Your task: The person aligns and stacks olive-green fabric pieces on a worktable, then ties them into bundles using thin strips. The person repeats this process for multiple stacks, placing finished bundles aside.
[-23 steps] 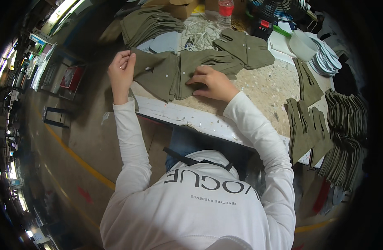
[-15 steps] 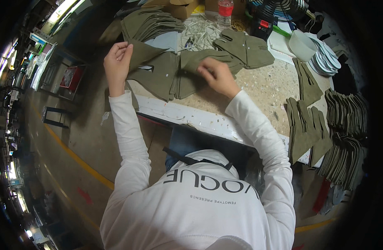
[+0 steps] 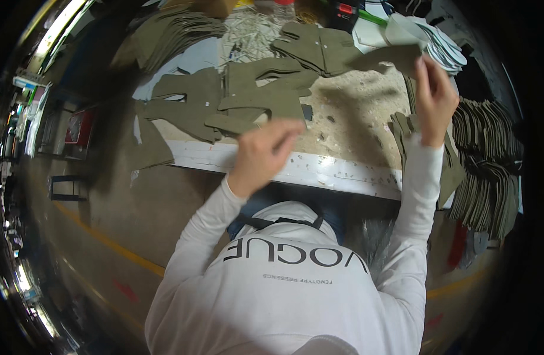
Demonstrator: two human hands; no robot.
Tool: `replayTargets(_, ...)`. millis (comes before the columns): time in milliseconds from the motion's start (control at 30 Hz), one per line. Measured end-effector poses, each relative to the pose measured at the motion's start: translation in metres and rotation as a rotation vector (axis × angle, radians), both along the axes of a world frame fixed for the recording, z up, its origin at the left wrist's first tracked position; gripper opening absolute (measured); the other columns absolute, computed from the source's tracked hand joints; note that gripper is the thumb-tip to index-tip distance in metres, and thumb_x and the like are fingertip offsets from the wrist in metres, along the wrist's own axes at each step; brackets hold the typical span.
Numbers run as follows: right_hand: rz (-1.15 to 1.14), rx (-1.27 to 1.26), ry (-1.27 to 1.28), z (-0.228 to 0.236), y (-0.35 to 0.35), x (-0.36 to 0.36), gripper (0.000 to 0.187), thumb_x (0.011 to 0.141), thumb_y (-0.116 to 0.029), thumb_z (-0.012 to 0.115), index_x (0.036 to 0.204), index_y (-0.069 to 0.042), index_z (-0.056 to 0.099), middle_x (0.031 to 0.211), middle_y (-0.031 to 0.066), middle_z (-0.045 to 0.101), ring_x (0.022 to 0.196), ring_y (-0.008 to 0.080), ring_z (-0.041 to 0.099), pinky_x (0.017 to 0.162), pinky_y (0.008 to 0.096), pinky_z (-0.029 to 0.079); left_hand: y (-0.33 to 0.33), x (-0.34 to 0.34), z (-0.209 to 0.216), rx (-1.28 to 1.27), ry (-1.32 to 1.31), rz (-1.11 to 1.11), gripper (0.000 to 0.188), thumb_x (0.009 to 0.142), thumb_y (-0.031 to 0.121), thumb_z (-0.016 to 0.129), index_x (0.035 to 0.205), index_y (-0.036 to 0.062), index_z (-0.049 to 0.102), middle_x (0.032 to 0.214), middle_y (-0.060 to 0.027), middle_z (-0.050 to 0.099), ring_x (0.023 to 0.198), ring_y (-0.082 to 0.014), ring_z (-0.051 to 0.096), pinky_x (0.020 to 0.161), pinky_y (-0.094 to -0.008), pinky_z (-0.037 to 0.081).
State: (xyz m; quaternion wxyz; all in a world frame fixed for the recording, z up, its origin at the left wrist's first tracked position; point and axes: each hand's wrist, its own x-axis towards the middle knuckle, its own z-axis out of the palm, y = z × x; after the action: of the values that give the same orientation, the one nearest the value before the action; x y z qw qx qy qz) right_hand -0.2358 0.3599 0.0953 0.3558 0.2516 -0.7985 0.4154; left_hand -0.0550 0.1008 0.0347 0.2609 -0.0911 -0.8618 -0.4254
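My right hand, raised over the table's right side, pinches an olive glove-shaped fabric piece by one end; the piece extends left from the fingertips. Nearer the front edge, my blurred left hand has its fingertips closed at the lower edge of another olive glove piece. That one slants over a stack of similar pieces on the table. Behind them lies a further pair of stacked glove pieces.
Fanned olive pieces lie at the far left, beside a heap of pale scraps. Thick bundles hang at the right edge. A white bowl and round pale discs stand far right. One piece overhangs the front left edge.
My right hand has swung right, carrying a fabric piece away from the stack. My left hand has come right and nearer, from the far-left piece to the middle. The view has shifted.
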Motion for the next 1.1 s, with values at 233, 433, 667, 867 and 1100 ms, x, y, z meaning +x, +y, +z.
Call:
replayTargets(233, 0.146, 0.326, -0.304, -0.097, 0.008, 0.14, 0.028, 0.082, 0.003, 0.067, 0.108, -0.005, 0.07, 0.111, 0.0126, 0.07, 0.11, 0.0285, 0.066, 0.09, 0.037, 0.053, 0.039, 0.042, -0.058, -0.102, -0.009, -0.211, 0.023, 0.076, -0.003, 0.07, 0.098, 0.005, 0.071, 0.11, -0.0095, 0.071, 0.11, -0.0271, 0.066, 0.095, -0.0432, 0.052)
replayTargets(433, 0.255, 0.262, -0.326, -0.117, 0.002, 0.176, 0.032, 0.076, 0.006, 0.069, 0.107, -0.002, 0.07, 0.114, 0.0115, 0.068, 0.114, 0.0302, 0.063, 0.093, 0.0385, 0.053, 0.035, 0.048, -0.07, -0.147, 0.008, -0.223, 0.029, 0.073, -0.003, 0.072, 0.1, 0.0052, 0.071, 0.117, -0.0081, 0.068, 0.115, -0.0261, 0.063, 0.099, -0.0449, 0.051)
replayTargets(667, 0.351, 0.271, -0.316, -0.115, -0.003, 0.178, 0.035, 0.072, 0.007, 0.07, 0.107, 0.0, 0.07, 0.113, 0.0115, 0.068, 0.113, 0.0305, 0.064, 0.092, 0.0387, 0.053, 0.034, 0.049, -0.073, -0.175, 0.035, -0.224, 0.033, 0.07, -0.002, 0.073, 0.102, 0.0062, 0.07, 0.118, -0.0082, 0.067, 0.115, -0.0265, 0.062, 0.097, -0.0445, 0.052)
replayTargets(867, 0.344, 0.361, -0.354, -0.101, 0.002, 0.176, 0.035, 0.077, -0.009, 0.074, 0.111, -0.005, 0.069, 0.123, 0.0099, 0.064, 0.123, 0.0302, 0.056, 0.094, 0.0382, 0.048, 0.035, 0.046, -0.057, -0.184, 0.017, -0.245, 0.029, 0.074, 0.009, 0.074, 0.103, 0.007, 0.071, 0.118, -0.009, 0.068, 0.115, -0.0285, 0.063, 0.098, -0.0455, 0.049)
replayTargets(1100, 0.38, 0.744, -0.437, -0.095, -0.004, 0.154, 0.06, 0.094, -0.048, 0.051, 0.145, -0.017, 0.044, 0.156, 0.0045, 0.033, 0.143, 0.0291, 0.03, 0.099, 0.0483, 0.036, 0.043, 0.036, -0.051, -0.319, -0.096, -0.293, 0.035, 0.078, 0.013, 0.072, 0.112, 0.0097, 0.071, 0.124, -0.0083, 0.065, 0.12, -0.027, 0.059, 0.101, -0.0454, 0.046)
